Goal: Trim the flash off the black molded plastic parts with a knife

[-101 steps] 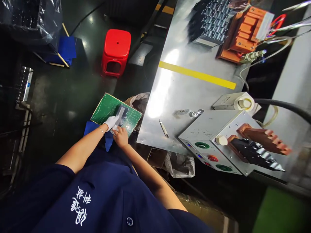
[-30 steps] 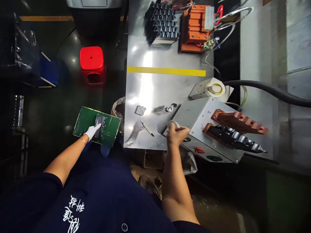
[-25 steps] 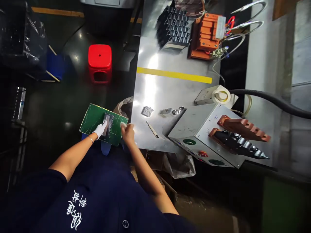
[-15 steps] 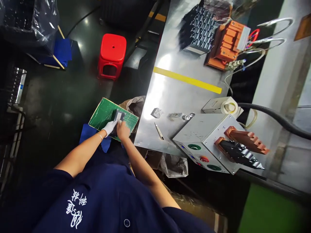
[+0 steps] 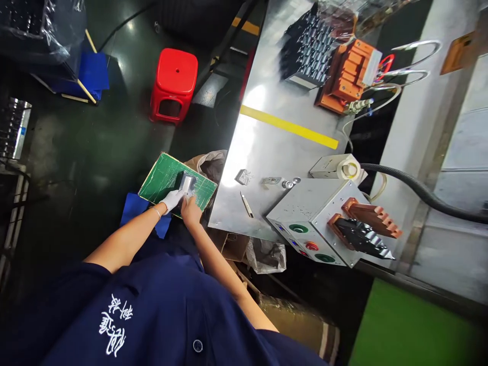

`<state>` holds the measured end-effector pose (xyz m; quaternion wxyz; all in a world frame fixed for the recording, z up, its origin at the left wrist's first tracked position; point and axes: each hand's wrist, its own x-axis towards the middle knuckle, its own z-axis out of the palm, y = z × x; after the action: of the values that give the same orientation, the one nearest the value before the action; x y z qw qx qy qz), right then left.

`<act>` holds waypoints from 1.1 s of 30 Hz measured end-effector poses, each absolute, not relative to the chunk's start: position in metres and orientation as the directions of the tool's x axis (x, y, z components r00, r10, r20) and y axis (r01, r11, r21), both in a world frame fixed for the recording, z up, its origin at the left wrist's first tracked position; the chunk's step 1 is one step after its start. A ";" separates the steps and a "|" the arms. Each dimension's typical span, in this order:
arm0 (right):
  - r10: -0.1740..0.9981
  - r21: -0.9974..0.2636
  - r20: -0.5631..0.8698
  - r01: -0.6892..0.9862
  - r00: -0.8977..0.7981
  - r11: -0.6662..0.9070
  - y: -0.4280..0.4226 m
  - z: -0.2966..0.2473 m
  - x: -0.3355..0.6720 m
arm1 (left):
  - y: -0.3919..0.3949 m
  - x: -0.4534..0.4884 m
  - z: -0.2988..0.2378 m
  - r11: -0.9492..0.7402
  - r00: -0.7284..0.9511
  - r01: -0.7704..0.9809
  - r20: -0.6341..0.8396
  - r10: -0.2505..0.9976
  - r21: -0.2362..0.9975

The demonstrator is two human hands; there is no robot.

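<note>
In the head view a dark rectangular part (image 5: 182,179) with a pale strip on its face lies on a scratched green board (image 5: 162,175). My left hand (image 5: 173,199), in a white glove, is closed on the near end of the part. My bare right hand (image 5: 191,211) is right beside it, its fingers curled together at the part's near right side. What the right fingers pinch, if anything, is too small to make out. A blue sheet (image 5: 163,226) hangs partly under the board.
To the right, a metal table (image 5: 255,157) carries a pen-like tool (image 5: 246,204), a small clear piece (image 5: 243,177), a control box (image 5: 293,208) and an orange fixture (image 5: 353,68). A red stool (image 5: 176,71) stands on the floor ahead. Open bags sit beside and below the table.
The view has shifted slightly, so the table and machine appear farther left. My right hand has drawn back a little toward me, showing more of the pale strip. My left hand stays put.
</note>
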<state>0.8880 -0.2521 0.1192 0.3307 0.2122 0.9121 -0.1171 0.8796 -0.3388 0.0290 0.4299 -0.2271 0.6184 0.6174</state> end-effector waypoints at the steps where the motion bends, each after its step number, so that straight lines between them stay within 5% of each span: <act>1: 0.315 -0.071 -0.651 0.468 -0.691 0.881 -0.252 0.118 0.887 | -0.339 0.879 0.029 0.140 -0.529 -0.809 -0.811 0.250 0.571; 7: 0.313 -0.109 -0.607 0.467 -0.730 0.878 -0.235 0.112 0.832 | -0.337 0.878 0.024 0.180 -0.540 -0.793 -0.808 0.236 0.582; 14: 0.301 -0.074 -0.690 0.477 -0.659 0.876 -0.260 0.128 0.926 | -0.339 0.878 0.027 0.214 -0.558 -0.767 -0.793 0.242 0.605; 21: 0.325 -0.106 -0.603 0.476 -0.729 0.873 -0.222 0.112 0.820 | -0.336 0.874 0.021 0.261 -0.567 -0.754 -0.798 0.205 0.603; 29: 0.253 -0.094 -0.701 0.438 -0.667 0.894 -0.263 0.126 0.958 | -0.339 0.878 0.029 0.256 -0.578 -0.748 -0.790 0.204 0.613; 33: 0.248 -0.118 -0.694 0.447 -0.676 0.887 -0.250 0.120 0.920 | -0.340 0.877 0.029 0.259 -0.578 -0.747 -0.791 0.201 0.612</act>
<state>0.9200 -0.2499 0.1201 0.3536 0.1921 0.9046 -0.1406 0.8768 -0.3399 0.0294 0.4129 -0.2015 0.6775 0.5744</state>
